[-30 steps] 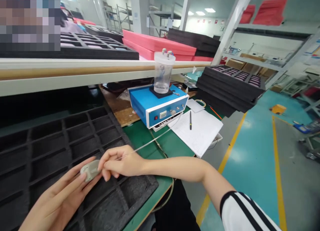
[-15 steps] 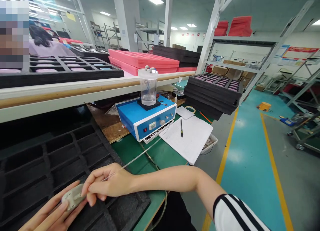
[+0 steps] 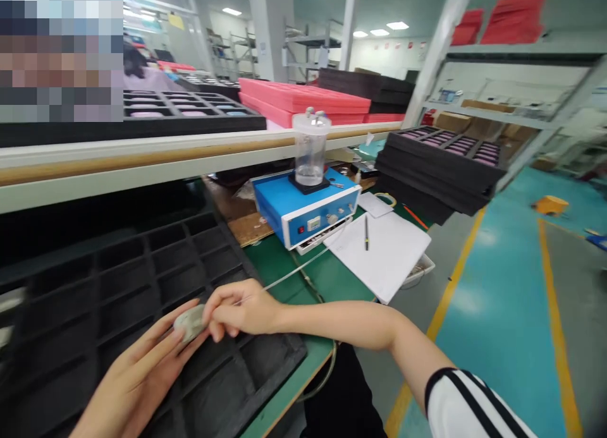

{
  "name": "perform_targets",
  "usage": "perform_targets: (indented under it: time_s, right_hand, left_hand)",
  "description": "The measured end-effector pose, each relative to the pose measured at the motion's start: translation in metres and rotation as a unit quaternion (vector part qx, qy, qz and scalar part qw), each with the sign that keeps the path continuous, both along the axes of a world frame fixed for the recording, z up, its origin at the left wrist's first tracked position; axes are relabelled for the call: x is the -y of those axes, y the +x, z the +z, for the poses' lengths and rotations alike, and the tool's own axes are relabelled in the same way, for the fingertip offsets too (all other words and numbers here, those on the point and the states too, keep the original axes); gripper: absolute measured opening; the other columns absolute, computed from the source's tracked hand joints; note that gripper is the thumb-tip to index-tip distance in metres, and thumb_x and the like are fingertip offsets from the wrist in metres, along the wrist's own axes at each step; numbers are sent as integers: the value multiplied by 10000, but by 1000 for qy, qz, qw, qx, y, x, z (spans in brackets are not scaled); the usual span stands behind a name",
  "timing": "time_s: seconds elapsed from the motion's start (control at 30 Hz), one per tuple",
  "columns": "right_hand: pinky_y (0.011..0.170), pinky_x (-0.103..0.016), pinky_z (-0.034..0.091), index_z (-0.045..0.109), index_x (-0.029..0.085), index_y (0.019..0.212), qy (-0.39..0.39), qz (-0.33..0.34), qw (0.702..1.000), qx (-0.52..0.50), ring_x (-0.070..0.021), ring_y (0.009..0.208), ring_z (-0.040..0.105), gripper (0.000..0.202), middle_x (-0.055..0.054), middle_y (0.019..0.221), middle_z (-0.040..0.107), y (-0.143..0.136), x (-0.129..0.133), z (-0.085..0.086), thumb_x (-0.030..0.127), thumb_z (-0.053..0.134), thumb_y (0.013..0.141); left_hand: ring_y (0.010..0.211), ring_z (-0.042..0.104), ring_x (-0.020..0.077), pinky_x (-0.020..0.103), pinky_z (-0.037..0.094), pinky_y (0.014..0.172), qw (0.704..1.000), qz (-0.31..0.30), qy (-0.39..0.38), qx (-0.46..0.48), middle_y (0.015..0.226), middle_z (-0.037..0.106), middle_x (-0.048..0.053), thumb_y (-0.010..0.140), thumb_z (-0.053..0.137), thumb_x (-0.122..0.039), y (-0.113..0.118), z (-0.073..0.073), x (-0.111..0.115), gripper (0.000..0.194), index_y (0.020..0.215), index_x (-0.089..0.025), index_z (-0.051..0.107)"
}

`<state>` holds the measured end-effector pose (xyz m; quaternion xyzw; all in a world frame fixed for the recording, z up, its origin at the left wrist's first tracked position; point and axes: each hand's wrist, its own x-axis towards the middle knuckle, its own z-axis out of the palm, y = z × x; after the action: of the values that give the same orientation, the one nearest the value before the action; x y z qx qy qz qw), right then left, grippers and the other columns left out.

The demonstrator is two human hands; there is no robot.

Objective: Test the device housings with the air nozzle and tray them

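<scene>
Above the black tray [image 3: 213,397], near the front edge of the green surface [image 3: 268,261], the small piece [image 3: 188,324] is held between 2 hands. The left hand [image 3: 142,368] is clamped on it, with fingers along both of its sides, probably so that it sits firm while the upper face is left free. The right hand [image 3: 241,308] has its fingertips closed together at the right end of this piece, and the thin tube [image 3: 294,273] passes into that hand; I suppose it is pinched so for fine control, but its tip is hidden. The tube leads back toward the blue box [image 3: 279,198], which is perhaps placed within reach for this reason, with the clear jar [image 3: 310,152] on top. As for its look, the piece is pale grey-green, rounded in outline, and its smaller details are too blurred to tell
</scene>
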<state>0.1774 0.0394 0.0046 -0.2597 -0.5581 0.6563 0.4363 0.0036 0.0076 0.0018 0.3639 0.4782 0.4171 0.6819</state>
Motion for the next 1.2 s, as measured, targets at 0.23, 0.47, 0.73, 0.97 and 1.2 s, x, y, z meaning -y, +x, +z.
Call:
perform_targets:
  time_s: [0.23,0.47,0.73,0.97,1.2]
  right_hand:
    - [335,-155,307,555,146,661,-8,2,1000,-15,-49,313,397,103,61,443,562,-2,0,-6,98,465,664]
    - [341,-155,294,548,148,666,-4,1,1000,-8,-46,313,394,75,60,442,560,0,3,-2,142,473,664]
    - [347,-156,297,550,146,667,4,2,1000,-6,-44,315,397,81,58,448,564,-2,2,-5,135,470,662]
    - [348,-157,296,548,146,665,3,-1,1000,-4,-44,315,395,74,57,449,564,-1,3,-3,138,474,666]
    - [347,-154,295,549,146,670,0,3,1000,-8,-47,322,403,79,55,448,562,-1,4,-2,133,472,666]
  left_hand:
    - [1101,577,232,373,392,1044,996,44,44,67,1098,672,66,751,669,-233,14,10,6,348,1093,-175,638]
    - [1047,602,204,382,379,1052,994,32,57,85,1060,675,64,772,648,-205,13,9,8,329,1097,-159,629]
    - [1021,611,194,357,401,1029,995,33,54,82,1041,679,67,767,653,-202,13,10,8,333,1095,-151,625]
    - [1017,613,193,346,406,1022,995,30,54,83,1040,681,69,761,658,-204,14,10,7,335,1091,-151,628]
    - [1016,613,190,353,392,1034,995,31,54,80,1026,683,64,759,661,-207,14,11,7,330,1083,-153,632]
